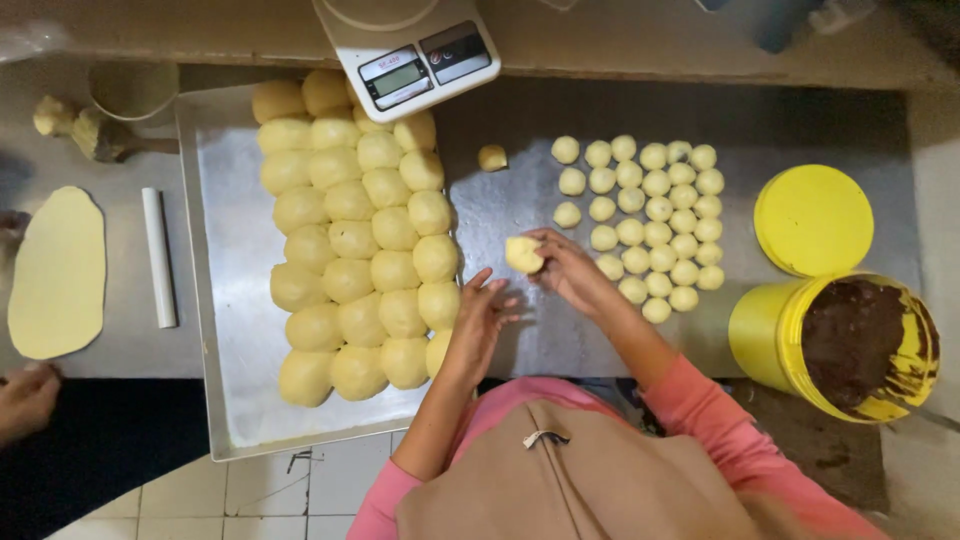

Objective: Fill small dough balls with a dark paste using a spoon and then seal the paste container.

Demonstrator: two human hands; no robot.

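**Dough ball in the right hand, over the table**

I am looking down at the right hand (572, 272), which is closing its grip around a pale dough ball (523, 254) — the fingers are curling about it just above the grey table (520, 340). The left hand (478, 318) is hovering open beside it, fingers spread, holding nothing and resting near the edge of the metal tray (215, 330).

That tray is carrying rows of large dough balls (355, 240), packed touching one another. To the right of the held ball, a cluster of small dough balls (650, 215) is sitting on the table, with one stray piece (491, 157) lying apart near the digital scale (408, 50).

Further right, a yellow tub (765, 340) of dark filling is standing open — its yellow lid (812, 220) is lying flat just behind it.

At the far left, another person's hand (25, 398) is showing near a flattened dough sheet (57, 272), and a white rolling pin (158, 257) is lying between that sheet and the tray.
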